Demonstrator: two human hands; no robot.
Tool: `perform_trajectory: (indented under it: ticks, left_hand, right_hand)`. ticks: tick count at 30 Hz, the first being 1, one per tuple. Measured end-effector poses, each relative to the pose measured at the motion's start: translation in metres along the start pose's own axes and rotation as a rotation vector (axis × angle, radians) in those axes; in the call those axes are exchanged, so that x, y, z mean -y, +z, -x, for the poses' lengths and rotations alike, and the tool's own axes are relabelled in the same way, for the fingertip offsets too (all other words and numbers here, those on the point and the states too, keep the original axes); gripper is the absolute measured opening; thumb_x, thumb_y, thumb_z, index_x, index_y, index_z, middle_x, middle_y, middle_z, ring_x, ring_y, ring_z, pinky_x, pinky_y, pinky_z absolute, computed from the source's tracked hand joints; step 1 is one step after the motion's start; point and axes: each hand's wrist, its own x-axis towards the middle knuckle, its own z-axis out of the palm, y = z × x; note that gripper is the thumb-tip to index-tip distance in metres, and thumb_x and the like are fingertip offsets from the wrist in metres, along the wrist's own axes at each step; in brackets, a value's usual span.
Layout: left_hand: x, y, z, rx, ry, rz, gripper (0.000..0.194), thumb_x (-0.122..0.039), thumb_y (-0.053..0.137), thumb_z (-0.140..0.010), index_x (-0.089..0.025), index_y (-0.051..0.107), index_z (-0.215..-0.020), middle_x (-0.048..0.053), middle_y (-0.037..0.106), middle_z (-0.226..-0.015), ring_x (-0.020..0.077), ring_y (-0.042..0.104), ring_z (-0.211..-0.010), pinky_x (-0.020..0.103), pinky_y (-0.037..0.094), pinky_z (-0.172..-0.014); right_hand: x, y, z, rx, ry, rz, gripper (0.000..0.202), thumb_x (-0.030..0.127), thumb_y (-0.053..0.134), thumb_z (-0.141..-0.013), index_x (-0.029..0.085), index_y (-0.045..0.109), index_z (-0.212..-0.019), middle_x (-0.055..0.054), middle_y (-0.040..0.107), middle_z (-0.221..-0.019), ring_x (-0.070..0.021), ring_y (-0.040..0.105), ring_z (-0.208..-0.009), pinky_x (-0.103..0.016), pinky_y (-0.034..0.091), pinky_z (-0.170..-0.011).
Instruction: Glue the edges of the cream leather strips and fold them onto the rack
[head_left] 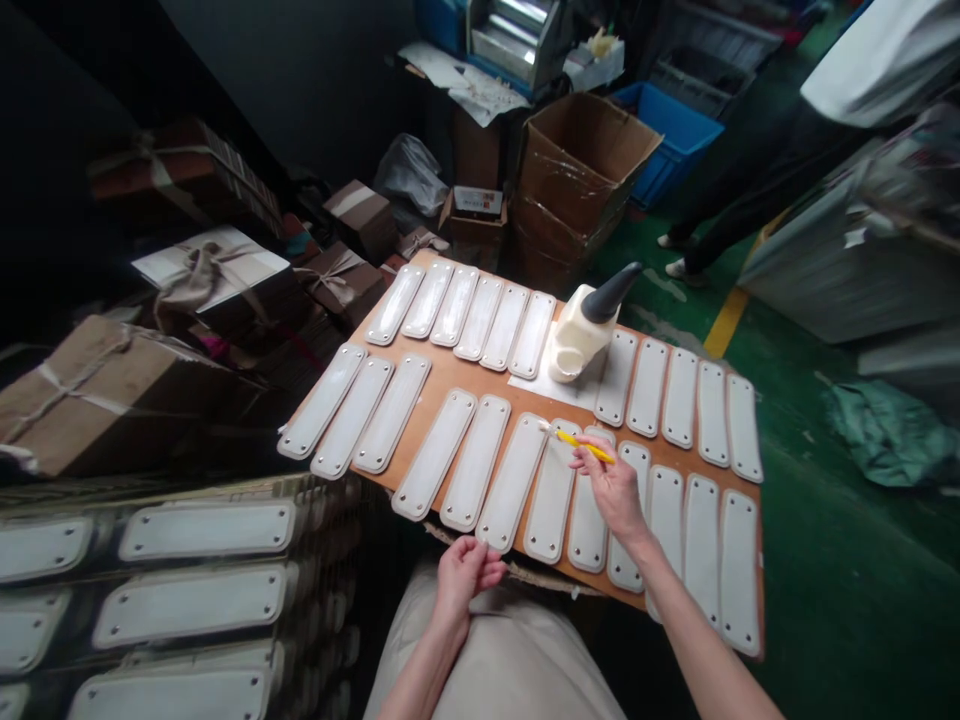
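A brown board (420, 402) lies before me with rows of pale rounded strips, each with dark studs at its corners. My right hand (613, 490) holds a yellow brush (592, 447), its white tip at the upper end of one strip (513, 484). At that strip's lower end is my left hand (463, 577), fingers curled with thumb and forefinger together at the strip's edge; whether they grip it is hard to tell. Toward the back of the board, a cream container (576, 335) with a black nozzle (611, 293) stands on a white sheet (544, 388).
More strips (210, 530) sit on stacked boards at lower left. Tied bundles (97, 390) are piled at left. Behind the board are a cardboard box (574, 180), a blue crate (671, 135) and a machine (510, 45). A person (787, 160) is at upper right.
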Motion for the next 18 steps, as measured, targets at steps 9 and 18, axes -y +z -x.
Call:
perform_trajectory:
  ticks: [9, 18]
  left_hand:
    - [0.003, -0.001, -0.008, 0.005, 0.046, 0.062, 0.036, -0.036, 0.084, -0.061, -0.016, 0.056, -0.068, 0.009, 0.072, -0.065, 0.0214, 0.071, -0.058, 0.024, 0.057, -0.052]
    - [0.005, -0.004, -0.012, 0.073, 0.001, 0.087, 0.043, -0.043, 0.085, -0.057, -0.017, 0.052, -0.067, 0.008, 0.071, -0.064, 0.0203, 0.071, -0.057, 0.02, 0.054, -0.047]
  right_hand:
    - [0.022, -0.032, -0.098, -0.068, -0.174, 0.173, 0.04, 0.055, 0.05, -0.091, 0.022, 0.063, -0.109, -0.005, 0.07, -0.088, -0.02, 0.069, -0.069, -0.031, 0.054, -0.062]
    - [-0.007, -0.001, -0.147, 0.081, -0.356, 0.551, 0.033, 0.043, 0.041, -0.096, 0.023, 0.065, -0.105, -0.005, 0.069, -0.1, -0.0197, 0.067, -0.074, -0.033, 0.05, -0.069]
